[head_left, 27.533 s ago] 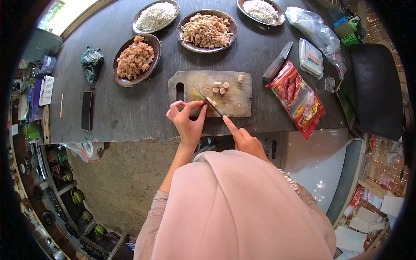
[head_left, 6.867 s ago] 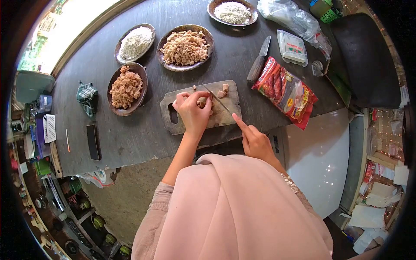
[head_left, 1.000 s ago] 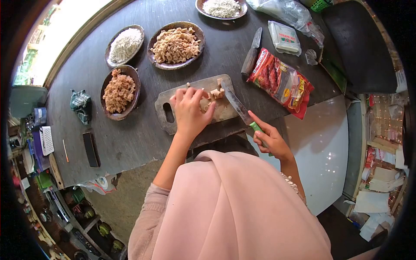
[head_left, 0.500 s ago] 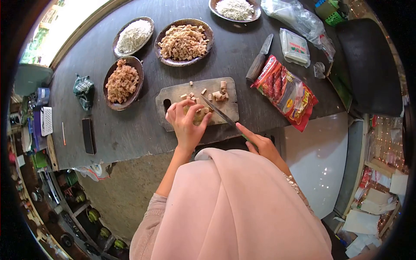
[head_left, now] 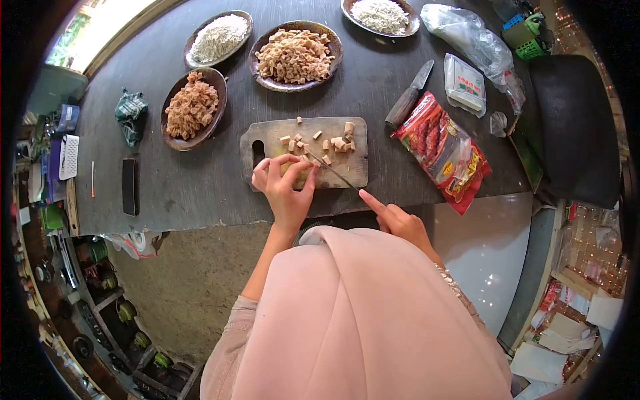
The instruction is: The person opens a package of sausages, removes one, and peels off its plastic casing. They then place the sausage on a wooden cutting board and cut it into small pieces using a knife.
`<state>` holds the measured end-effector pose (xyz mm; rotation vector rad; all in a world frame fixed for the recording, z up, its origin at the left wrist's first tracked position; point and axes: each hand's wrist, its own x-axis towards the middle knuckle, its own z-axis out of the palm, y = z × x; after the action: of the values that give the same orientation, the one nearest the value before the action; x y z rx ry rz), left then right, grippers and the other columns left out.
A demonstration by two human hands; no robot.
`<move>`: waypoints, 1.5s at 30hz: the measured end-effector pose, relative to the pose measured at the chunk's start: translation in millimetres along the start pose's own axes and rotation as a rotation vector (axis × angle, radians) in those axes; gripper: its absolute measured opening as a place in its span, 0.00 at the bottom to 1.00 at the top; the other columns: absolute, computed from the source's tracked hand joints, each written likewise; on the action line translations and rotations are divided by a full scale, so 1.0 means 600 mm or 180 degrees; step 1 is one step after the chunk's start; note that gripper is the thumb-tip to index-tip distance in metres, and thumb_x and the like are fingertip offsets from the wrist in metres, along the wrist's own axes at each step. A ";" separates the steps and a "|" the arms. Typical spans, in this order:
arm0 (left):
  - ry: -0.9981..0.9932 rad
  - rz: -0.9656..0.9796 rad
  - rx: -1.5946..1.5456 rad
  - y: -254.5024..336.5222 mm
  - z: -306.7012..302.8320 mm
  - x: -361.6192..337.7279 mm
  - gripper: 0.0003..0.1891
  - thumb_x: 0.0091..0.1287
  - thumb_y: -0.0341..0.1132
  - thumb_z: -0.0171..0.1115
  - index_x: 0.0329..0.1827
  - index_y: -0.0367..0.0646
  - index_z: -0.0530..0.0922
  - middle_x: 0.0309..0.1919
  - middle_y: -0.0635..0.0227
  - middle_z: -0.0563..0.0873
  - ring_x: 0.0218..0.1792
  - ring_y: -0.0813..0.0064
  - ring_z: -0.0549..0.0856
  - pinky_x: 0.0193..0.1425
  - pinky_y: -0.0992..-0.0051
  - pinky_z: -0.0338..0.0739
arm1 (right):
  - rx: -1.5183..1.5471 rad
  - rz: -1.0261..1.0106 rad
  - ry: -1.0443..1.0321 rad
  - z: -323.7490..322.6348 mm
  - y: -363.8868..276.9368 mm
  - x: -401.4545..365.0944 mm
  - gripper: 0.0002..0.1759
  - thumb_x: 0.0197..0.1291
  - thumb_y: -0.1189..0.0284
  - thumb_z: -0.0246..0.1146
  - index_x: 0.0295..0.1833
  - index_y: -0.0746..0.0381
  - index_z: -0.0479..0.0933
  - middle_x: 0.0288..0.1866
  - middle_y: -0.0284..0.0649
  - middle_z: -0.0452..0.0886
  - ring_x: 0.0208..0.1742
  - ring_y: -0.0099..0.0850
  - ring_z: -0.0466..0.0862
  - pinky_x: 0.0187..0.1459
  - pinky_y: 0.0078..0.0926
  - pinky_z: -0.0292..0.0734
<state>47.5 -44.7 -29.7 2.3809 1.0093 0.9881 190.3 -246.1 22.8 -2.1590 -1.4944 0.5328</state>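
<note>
On the wooden cutting board (head_left: 267,137) lie several small light-brown pieces, with a cluster (head_left: 343,141) at its right. My left hand (head_left: 287,190) is over the lower left of the board, fingers curled and fingertips at a small piece (head_left: 316,163). The thin blade of a knife (head_left: 341,177) slants across the board, its tip close to my left fingertips. My right hand (head_left: 397,219) is closed round the knife's handle, index finger stretched along its back. Right of the board lie a red sausage packet (head_left: 443,150) and a second knife (head_left: 408,99).
Plates with brown pieces (head_left: 297,57), reddish pieces (head_left: 192,110) and white strips (head_left: 219,40) stand behind the board. Another white-strip plate (head_left: 380,17), a white packet (head_left: 465,85) and plastic bags (head_left: 467,37) are at the back. A phone (head_left: 130,187) and cloth (head_left: 130,115) lie left.
The view has shifted and turned slightly. The blade now slants more steeply, its tip lower beside my left fingertips. My right hand still grips the knife.
</note>
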 end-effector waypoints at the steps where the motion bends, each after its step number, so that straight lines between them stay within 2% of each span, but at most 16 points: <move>1: 0.0003 -0.0013 -0.0002 0.001 0.001 -0.001 0.10 0.53 0.33 0.82 0.36 0.53 0.88 0.46 0.76 0.83 0.58 0.62 0.72 0.64 0.58 0.61 | -0.0080 -0.0030 -0.0010 0.000 0.000 -0.001 0.40 0.65 0.74 0.63 0.81 0.38 0.64 0.24 0.39 0.69 0.20 0.39 0.80 0.26 0.43 0.81; 5: 0.0065 -0.0172 -0.0086 0.006 0.001 0.000 0.08 0.54 0.33 0.81 0.34 0.53 0.89 0.45 0.76 0.83 0.57 0.63 0.73 0.64 0.59 0.61 | -0.0156 -0.0049 -0.0085 0.001 -0.001 -0.004 0.42 0.63 0.73 0.64 0.82 0.37 0.62 0.25 0.39 0.69 0.19 0.40 0.80 0.25 0.42 0.80; 10: 0.0123 -0.0127 -0.0087 0.000 0.006 -0.002 0.08 0.54 0.33 0.81 0.33 0.54 0.89 0.44 0.77 0.83 0.56 0.64 0.73 0.63 0.59 0.61 | -0.0423 0.0051 -0.0211 -0.005 -0.016 -0.005 0.42 0.63 0.64 0.65 0.82 0.37 0.61 0.28 0.41 0.70 0.19 0.40 0.81 0.23 0.40 0.78; 14: 0.0075 -0.0122 -0.0088 0.000 0.004 -0.005 0.07 0.54 0.34 0.81 0.34 0.54 0.90 0.42 0.77 0.83 0.55 0.65 0.73 0.62 0.59 0.61 | -0.0477 0.0119 -0.0227 0.000 -0.019 0.000 0.41 0.64 0.62 0.64 0.83 0.36 0.61 0.29 0.41 0.70 0.20 0.40 0.81 0.23 0.39 0.78; 20: 0.0006 -0.0083 -0.0099 -0.002 -0.001 -0.003 0.08 0.55 0.34 0.80 0.36 0.55 0.90 0.42 0.77 0.84 0.55 0.65 0.73 0.62 0.60 0.61 | -0.0694 0.0194 -0.0261 0.001 -0.010 -0.008 0.43 0.63 0.69 0.65 0.82 0.34 0.60 0.28 0.41 0.71 0.21 0.41 0.82 0.26 0.46 0.80; 22: -0.0028 -0.0048 -0.0105 0.003 -0.002 0.000 0.08 0.55 0.34 0.80 0.37 0.55 0.90 0.41 0.77 0.84 0.55 0.65 0.73 0.61 0.60 0.61 | -0.0272 0.0309 -0.0093 -0.001 -0.009 -0.010 0.42 0.64 0.73 0.63 0.82 0.34 0.61 0.28 0.42 0.73 0.23 0.43 0.82 0.30 0.48 0.81; 25: -0.0052 0.0017 -0.0072 0.008 -0.003 0.005 0.10 0.55 0.33 0.80 0.38 0.55 0.90 0.41 0.77 0.84 0.54 0.65 0.74 0.61 0.61 0.61 | -0.0073 0.0366 -0.0007 -0.008 -0.020 -0.010 0.40 0.66 0.75 0.62 0.81 0.35 0.62 0.28 0.42 0.74 0.25 0.45 0.83 0.32 0.48 0.81; 33: -0.0006 0.0242 -0.0230 -0.007 0.009 0.001 0.11 0.53 0.32 0.79 0.38 0.53 0.89 0.39 0.80 0.90 0.52 0.65 0.75 0.61 0.60 0.61 | -0.0024 0.0339 0.0055 -0.011 -0.024 -0.016 0.39 0.68 0.76 0.61 0.80 0.35 0.63 0.27 0.42 0.73 0.23 0.44 0.82 0.30 0.48 0.80; 42: 0.0010 0.0040 -0.0071 -0.010 0.009 0.014 0.10 0.54 0.32 0.79 0.38 0.56 0.89 0.46 0.78 0.82 0.57 0.62 0.71 0.62 0.58 0.60 | -0.0151 0.0193 0.0185 -0.002 -0.024 -0.013 0.39 0.67 0.76 0.62 0.81 0.35 0.63 0.25 0.40 0.71 0.20 0.42 0.80 0.26 0.46 0.80; 45: -0.0021 0.0136 0.0093 -0.007 0.003 0.016 0.10 0.55 0.34 0.81 0.38 0.55 0.90 0.45 0.78 0.84 0.56 0.64 0.73 0.61 0.60 0.61 | -0.0151 0.0170 0.0209 0.000 -0.024 -0.012 0.40 0.66 0.76 0.62 0.81 0.36 0.63 0.25 0.40 0.71 0.19 0.42 0.80 0.26 0.44 0.80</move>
<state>51.4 -34.6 -28.7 2.4374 0.9807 0.9865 176.7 -248.4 31.5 -2.2359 -1.4316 0.4440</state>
